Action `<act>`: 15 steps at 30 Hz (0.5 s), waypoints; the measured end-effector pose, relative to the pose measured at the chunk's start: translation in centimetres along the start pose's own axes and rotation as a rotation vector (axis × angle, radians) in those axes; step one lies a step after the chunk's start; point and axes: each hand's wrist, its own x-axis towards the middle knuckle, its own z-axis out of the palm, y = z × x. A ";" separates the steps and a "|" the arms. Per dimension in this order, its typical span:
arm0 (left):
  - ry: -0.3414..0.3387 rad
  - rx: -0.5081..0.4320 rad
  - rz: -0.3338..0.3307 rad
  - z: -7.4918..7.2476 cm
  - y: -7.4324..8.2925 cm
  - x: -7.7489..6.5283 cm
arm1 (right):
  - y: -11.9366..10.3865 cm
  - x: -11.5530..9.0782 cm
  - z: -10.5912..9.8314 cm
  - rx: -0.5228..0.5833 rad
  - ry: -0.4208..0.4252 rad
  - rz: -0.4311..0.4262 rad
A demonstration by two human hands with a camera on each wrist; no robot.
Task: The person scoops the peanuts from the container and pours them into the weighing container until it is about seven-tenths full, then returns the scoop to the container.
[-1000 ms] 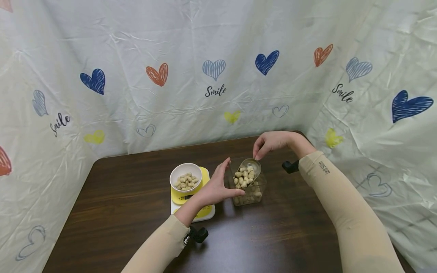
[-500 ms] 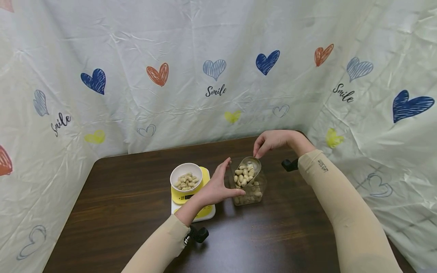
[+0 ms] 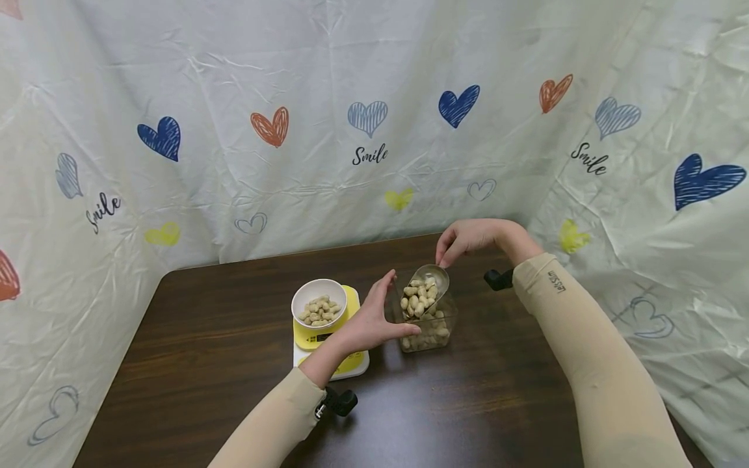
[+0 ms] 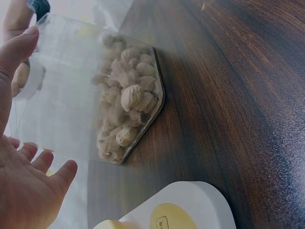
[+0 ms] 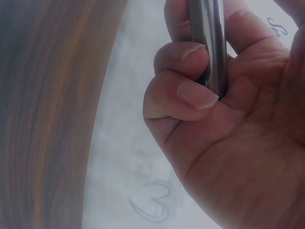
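My left hand (image 3: 370, 323) steadies a clear plastic container (image 4: 66, 109) of unshelled peanuts, its thumb and fingers spread on either side. In the left wrist view, peanuts (image 4: 131, 98) lie heaped at the container's bottom. My right hand (image 3: 471, 237) grips a metal scoop (image 3: 440, 278) from above. Its fingers are curled round the handle (image 5: 213, 33) in the right wrist view. The scoop, tilted down to the left at the container's mouth, carries a load of peanuts (image 3: 418, 299).
Left of the container, a white bowl (image 3: 304, 300) holding peanuts stands on a yellow and white kitchen scale (image 3: 353, 305). The dark wooden table (image 3: 205, 364) meets a white curtain (image 3: 316, 214) with printed hearts at the back and sides.
The right hand and the scoop with peanuts have risen slightly, away from the peanuts in the container. The left hand, container, bowl and scale stay in place.
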 end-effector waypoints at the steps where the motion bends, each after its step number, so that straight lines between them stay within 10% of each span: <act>1: 0.001 0.000 0.001 0.0 0.0 0.0 | 0.0 -0.1 0.0 0.003 0.000 0.001; 15: 0.002 -0.008 -0.003 0.0 0.1 0.0 | 0.1 -1.1 -0.3 0.032 0.009 -0.004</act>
